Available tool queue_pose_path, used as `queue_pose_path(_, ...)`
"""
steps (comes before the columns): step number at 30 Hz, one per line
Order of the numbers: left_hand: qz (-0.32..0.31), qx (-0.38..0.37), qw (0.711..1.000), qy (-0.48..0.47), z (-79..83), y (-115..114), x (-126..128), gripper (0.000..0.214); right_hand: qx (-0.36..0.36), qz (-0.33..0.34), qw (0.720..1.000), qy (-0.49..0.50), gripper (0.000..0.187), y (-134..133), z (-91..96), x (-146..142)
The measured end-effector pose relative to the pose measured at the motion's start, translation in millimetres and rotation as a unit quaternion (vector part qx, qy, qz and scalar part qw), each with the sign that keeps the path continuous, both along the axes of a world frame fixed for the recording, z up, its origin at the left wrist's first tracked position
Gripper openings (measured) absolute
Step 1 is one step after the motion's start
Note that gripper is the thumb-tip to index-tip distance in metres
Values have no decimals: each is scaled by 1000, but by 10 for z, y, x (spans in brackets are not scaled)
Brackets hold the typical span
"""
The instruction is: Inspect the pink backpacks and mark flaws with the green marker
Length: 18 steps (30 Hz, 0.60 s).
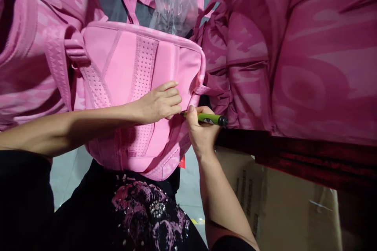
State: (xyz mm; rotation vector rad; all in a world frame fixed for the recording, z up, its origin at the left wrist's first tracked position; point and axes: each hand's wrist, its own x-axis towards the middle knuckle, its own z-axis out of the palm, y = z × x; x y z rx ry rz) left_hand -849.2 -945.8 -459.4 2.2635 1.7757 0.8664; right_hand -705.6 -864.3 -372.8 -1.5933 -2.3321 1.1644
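Observation:
A pink backpack (132,70) lies across my lap with its padded back panel and straps facing up. My left hand (160,102) rests on its lower right part, fingers curled and pressed together on the fabric. My right hand (200,127) is closed around a green pen-like tool with a black end (210,119). The tool's tip points left and meets the backpack's edge just beside my left fingertips.
More pink backpacks are piled at the left (29,47) and the right (309,55). A clear plastic bag (173,6) sticks up behind the one on my lap. A dark red table edge (294,153) and a cardboard box (279,208) are at lower right.

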Motion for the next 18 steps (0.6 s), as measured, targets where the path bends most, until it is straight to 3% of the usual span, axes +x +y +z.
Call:
queue_pose_path(5,6,6,1000,7,-20,9,16,29,15,40,999,-17,31,18,1,14)
queue_pose_path(11,33,81,996,-16,-35,26,14,26,17,56,997,-40,31,35,8,-4)
queue_pose_path(18,3,5,1000,12,10,23,0,30,26,50,998,-29,31,16,4,-10)
